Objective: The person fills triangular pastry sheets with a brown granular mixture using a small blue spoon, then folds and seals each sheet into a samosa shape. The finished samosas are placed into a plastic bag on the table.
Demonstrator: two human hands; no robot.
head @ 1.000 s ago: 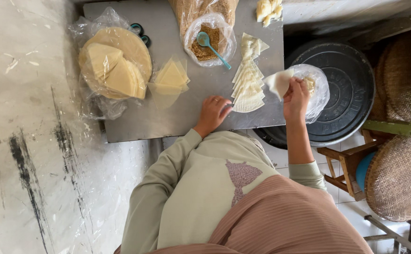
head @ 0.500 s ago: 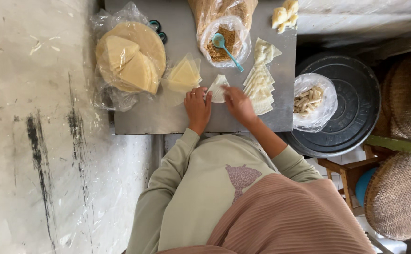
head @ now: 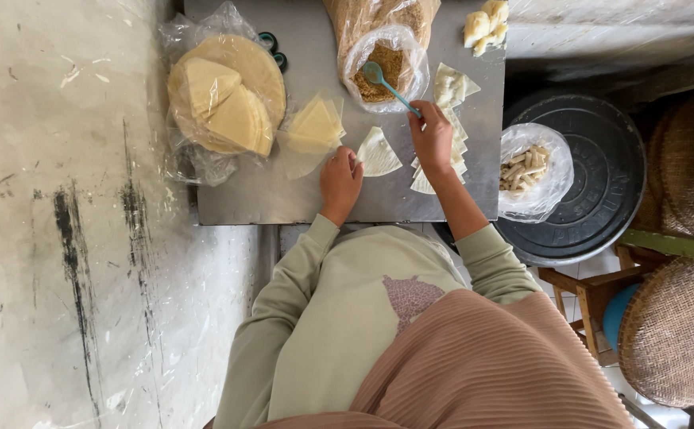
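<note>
Pale and thin, the triangular wrapper (head: 378, 153) lies flat on the grey metal table (head: 283, 199), and it is the landmark for everything else in the head view. Your left hand (head: 340, 179) rests just left of the wrapper, fingertips touching its near-left edge and pinning it; the fingers are curled loosely, gripping nothing. Your right hand (head: 433, 137) is to the wrapper's right, closed on the end of the teal spoon (head: 386, 84), whose bowl sits in the brown crumbly filling inside the clear bag (head: 386, 67) just beyond the wrapper. The two hands are apart, with the wrapper between them.

To do this step well, I would judge that a modest spoonful serves best: too much and the sheet may split or refuse to close. Keep the left fingertips on the edge so the sheet does not slide on the smooth metal, and bring the spoon low and straight across, since the filling looks loose enough to spill. Aim for the wider part of the triangle, away from the edges.

Right of the wrapper, partly under your right hand, is the fanned row of cut sheets (head: 442, 119). Left of it lies a small stack of triangles (head: 313, 125), and further left the large round stack in plastic (head: 228, 99). Well to the right, a bag of pale sticks (head: 525, 167) sits on a dark round tray (head: 601, 183).
</note>
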